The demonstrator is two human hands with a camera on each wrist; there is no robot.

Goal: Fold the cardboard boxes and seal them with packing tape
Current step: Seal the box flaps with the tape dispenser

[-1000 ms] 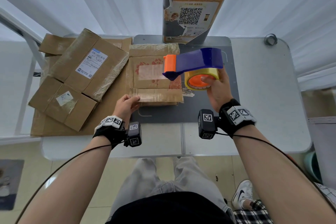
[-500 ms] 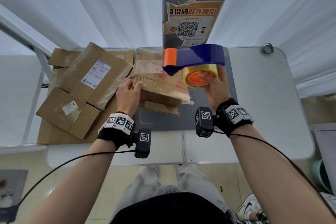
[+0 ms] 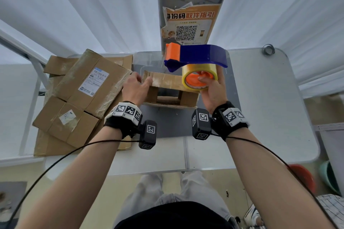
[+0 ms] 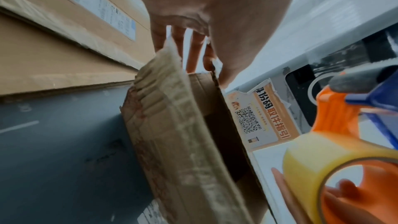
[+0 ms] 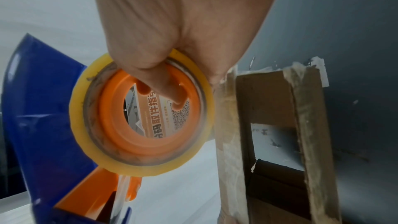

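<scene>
A small worn cardboard box [image 3: 167, 89] stands on the dark mat, opened into a tube with its open side toward me. My left hand [image 3: 141, 81] grips its upper left corner, thumb in front and fingers [image 4: 183, 48] behind the taped wall [image 4: 183, 142]. My right hand [image 3: 211, 83] holds a blue and orange tape dispenser [image 3: 195, 55] just above the box's right end. Its thumb [image 5: 163, 91] is hooked into the orange core of the yellow tape roll [image 5: 142, 117], and the box [image 5: 269, 142] stands right beside the roll.
Several flattened boxes [image 3: 80, 98] are piled on the table's left side, touching my left hand's back. A grey post with a QR poster [image 3: 188, 28] rises behind the mat. The white table [image 3: 270, 98] stretches to the right, with a small ring [image 3: 268, 50] at its far corner.
The box lay flat on the mat a second ago; my left hand has lifted and opened it into a standing tube. The dispenser stayed in my right hand, now lower against the box.
</scene>
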